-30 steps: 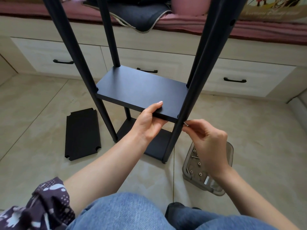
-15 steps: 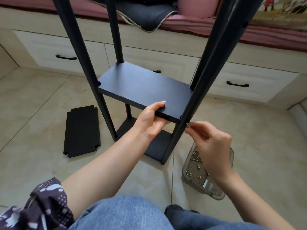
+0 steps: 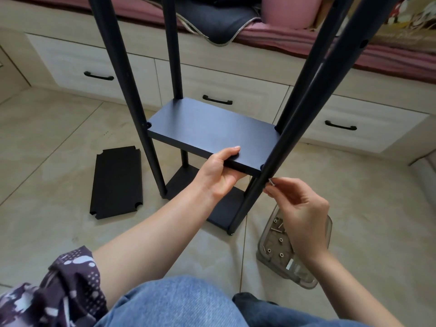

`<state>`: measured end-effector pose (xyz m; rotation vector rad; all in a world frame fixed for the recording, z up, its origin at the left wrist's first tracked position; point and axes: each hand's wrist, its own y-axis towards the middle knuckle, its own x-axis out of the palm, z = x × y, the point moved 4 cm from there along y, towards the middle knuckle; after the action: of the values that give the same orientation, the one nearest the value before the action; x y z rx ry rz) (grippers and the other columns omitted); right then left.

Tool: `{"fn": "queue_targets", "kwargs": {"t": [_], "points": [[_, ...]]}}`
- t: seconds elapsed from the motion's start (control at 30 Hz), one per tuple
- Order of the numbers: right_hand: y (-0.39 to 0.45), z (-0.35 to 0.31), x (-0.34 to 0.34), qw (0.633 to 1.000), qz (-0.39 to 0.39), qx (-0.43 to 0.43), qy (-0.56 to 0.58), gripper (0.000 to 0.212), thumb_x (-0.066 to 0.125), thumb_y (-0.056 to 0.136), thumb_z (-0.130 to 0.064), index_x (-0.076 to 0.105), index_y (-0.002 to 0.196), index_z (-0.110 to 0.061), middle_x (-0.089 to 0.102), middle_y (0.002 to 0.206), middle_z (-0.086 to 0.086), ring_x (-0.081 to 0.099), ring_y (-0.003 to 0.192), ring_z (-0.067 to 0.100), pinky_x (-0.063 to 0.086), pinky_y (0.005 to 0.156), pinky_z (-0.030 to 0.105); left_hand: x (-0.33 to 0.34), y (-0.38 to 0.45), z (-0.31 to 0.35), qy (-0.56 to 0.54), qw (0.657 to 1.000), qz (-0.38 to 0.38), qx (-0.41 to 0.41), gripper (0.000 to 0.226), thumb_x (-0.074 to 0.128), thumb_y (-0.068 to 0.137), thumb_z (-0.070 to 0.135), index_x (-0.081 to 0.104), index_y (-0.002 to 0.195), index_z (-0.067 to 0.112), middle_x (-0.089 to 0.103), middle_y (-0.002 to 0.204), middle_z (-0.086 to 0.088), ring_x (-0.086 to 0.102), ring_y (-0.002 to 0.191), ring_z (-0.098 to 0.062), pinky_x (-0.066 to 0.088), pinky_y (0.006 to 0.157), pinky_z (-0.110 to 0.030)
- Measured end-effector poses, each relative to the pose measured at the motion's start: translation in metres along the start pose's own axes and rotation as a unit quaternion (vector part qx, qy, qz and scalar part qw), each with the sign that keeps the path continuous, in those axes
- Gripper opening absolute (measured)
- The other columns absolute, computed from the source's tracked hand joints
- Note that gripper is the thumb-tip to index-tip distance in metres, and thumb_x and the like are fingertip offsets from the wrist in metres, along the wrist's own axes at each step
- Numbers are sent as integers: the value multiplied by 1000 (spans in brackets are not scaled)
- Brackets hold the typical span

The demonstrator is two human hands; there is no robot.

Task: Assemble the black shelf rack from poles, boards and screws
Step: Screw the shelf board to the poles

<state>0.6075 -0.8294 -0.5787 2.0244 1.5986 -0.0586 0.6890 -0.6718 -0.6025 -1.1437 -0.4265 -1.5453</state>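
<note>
left hand [image 3: 218, 175] gripping board [image 3: 212, 135] edge, right hand [image 3: 299, 208] pinching screw [image 3: 271, 182]

Head cam, one view: looks fwd/down, close over hands, rack [image 3: 212, 133], tile floor [image 3: 47, 138].

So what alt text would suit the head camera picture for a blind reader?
A person's left hand grips the front edge of a matte black middle shelf board while the right hand pinches a small silver screw against the near black pole. A spare black board lies on the tiled floor.
</note>
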Motion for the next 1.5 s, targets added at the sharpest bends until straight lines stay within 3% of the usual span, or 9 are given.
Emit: {"fn": "queue_targets", "kwargs": {"t": [0.13,0.33,0.57,0.77,0.93,1.07,1.27,1.37,1.5], "points": [[-2,-1,-2,995,14,-75,-61,18,79,80,-3,74,97,-4,75,90,-1,72,84,6,58,81,28,-1,-1,0,7,1000,-4,4,20,48,100,5,59,115,-3,75,102,-15,75,92,-27,60,81,-41],[4,4,3,992,0,93,86,10,76,84,-10,72,93,-11,75,80,2,74,77,18,60,78,37,0,0,0,11,1000,4,12,23,49,100,5,57,120,-4,74,104,-15,74,92,-27,61,81,-40],[4,-3,3,999,1,41,-1,8,77,84,-13,71,90,-15,72,77,-5,70,75,11,57,73,26,-2,0,1,8,1000,5,13,28,49,100,4,55,126,-5,74,106,-15,74,93,-26,62,80,-40],[15,3,6,993,-10,102,64,18,82,79,-19,68,91,-17,72,75,3,72,72,19,60,74,45,-1,1,4,-7,1000,10,4,22,50,100,5,58,119,-2,75,102,-15,75,90,-26,62,75,-38],[31,6,2,991,-110,69,17,56,83,75,-23,55,122,-33,62,83,1,64,78,19,57,71,38,-2,-2,3,2,1000,-3,-3,24,49,100,5,58,122,-3,75,106,-14,74,95,-25,61,83,-39],[45,4,4,979,-194,48,43,46,82,75,-16,58,114,-23,58,93,13,59,79,30,56,67,35,-2,-3,3,3,1000,6,-3,29,48,101,5,54,128,-3,75,105,-14,75,92,-24,62,80,-37],[49,6,7,968,-235,32,82,57,81,73,-8,59,103,-51,65,93,-5,63,82,31,56,62,28,-4,-4,5,20,999,25,11,37,48,101,5,50,137,-4,66,125,-17,68,105,-27,59,89,-39],[51,6,11,968,-231,22,92,57,80,74,-4,60,107,-45,65,92,-5,62,81,33,55,61,25,-3,-5,4,28,999,21,13,41,47,101,6,46,141,-4,62,131,-18,66,109,-27,57,92,-40],[49,4,13,969,-222,29,105,45,80,69,-17,60,108,-30,64,91,-1,59,77,39,54,61,30,-4,-4,4,27,999,13,18,43,47,101,6,45,143,-4,64,126,-16,68,104,-25,60,88,-38]]}}
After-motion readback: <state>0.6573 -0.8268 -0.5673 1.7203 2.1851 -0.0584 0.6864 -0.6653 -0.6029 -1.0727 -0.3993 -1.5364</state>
